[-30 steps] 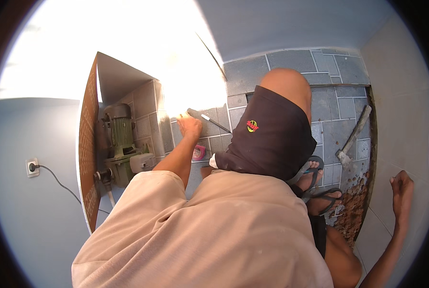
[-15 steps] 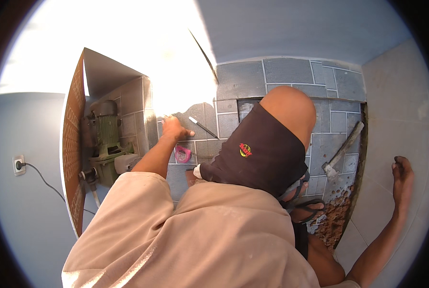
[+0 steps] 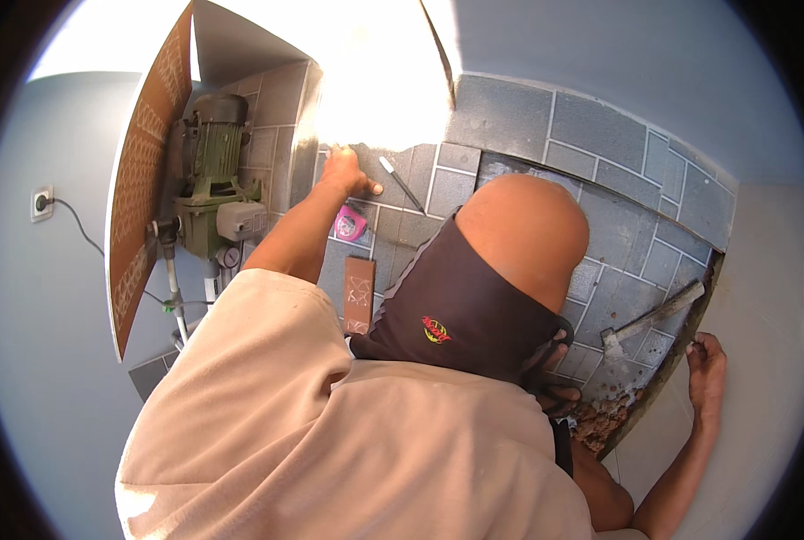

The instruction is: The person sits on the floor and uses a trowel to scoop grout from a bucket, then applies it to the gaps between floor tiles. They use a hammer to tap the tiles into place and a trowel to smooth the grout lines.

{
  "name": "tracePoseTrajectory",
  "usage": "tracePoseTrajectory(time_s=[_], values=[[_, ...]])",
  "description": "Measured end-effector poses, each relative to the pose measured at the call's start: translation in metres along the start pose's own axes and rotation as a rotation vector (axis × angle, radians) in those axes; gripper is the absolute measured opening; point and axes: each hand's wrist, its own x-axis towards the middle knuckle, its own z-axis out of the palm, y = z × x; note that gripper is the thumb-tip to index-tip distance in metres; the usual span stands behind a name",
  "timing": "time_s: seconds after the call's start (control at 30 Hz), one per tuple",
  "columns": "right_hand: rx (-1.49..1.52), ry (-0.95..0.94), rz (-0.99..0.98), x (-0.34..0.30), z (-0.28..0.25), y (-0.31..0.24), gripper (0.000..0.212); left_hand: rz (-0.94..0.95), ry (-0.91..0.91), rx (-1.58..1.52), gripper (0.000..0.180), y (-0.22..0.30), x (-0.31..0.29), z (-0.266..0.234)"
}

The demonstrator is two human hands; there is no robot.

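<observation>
My left hand (image 3: 350, 173) rests on the grey tiled floor, fingers spread and holding nothing. Just right of it lies a marker pen (image 3: 403, 184) with a white end and a dark body. A pink tape measure (image 3: 350, 223) sits on the tiles below that hand. My right hand (image 3: 708, 364) is over the pale tiles at the right, near the broken edge, with fingers loosely bent and nothing visible in them. Beyond its fingertips a hammer (image 3: 655, 315) with a worn wooden handle lies on the grey tiles. My bent knee (image 3: 528, 225) stands between the two hands.
A green motor pump (image 3: 211, 180) with pipes stands at the left behind an upright brown-backed panel (image 3: 145, 198). A brown tile strip (image 3: 359, 292) lies beside my thigh. Reddish rubble (image 3: 602, 421) fills the broken floor. A socket (image 3: 42, 204) with a plugged cable is on the wall.
My view has shifted, bringing the brown tile strip into fuller sight. My right hand has come leftward, closer to the hammer and the broken edge. My left hand stays on the tiles.
</observation>
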Motion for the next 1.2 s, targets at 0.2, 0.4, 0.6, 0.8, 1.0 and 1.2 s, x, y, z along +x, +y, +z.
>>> tracePoseTrajectory(time_s=[0.2, 0.4, 0.6, 0.8, 1.0, 1.2], values=[[-0.024, 0.017, -0.250, 0.046, 0.030, -0.004, 0.028, 0.010, 0.064, -0.011, 0.110, 0.004, -0.004, 0.003], [-0.105, 0.037, -0.523, 0.030, 0.035, -0.098, 0.010, 0.024, 0.035, -0.016, 0.073, -0.012, 0.007, 0.010], [-0.221, -0.072, -0.658, -0.039, 0.018, -0.234, 0.019, 0.463, -0.075, 0.282, 0.032, -0.041, 0.017, -0.006], [-0.168, 0.151, -1.259, -0.119, 0.072, -0.343, 0.015, 0.610, 0.030, -0.246, 0.039, -0.056, -0.164, -0.060], [-0.325, -0.334, -1.315, -0.170, 0.143, -0.433, 0.018, 0.389, 0.149, -0.555, 0.051, -0.169, -0.362, -0.089], [-0.266, -0.414, -1.496, -0.177, 0.210, -0.471, 0.021, -0.435, 0.887, -0.704, 0.064, -0.291, -0.410, 0.013]])
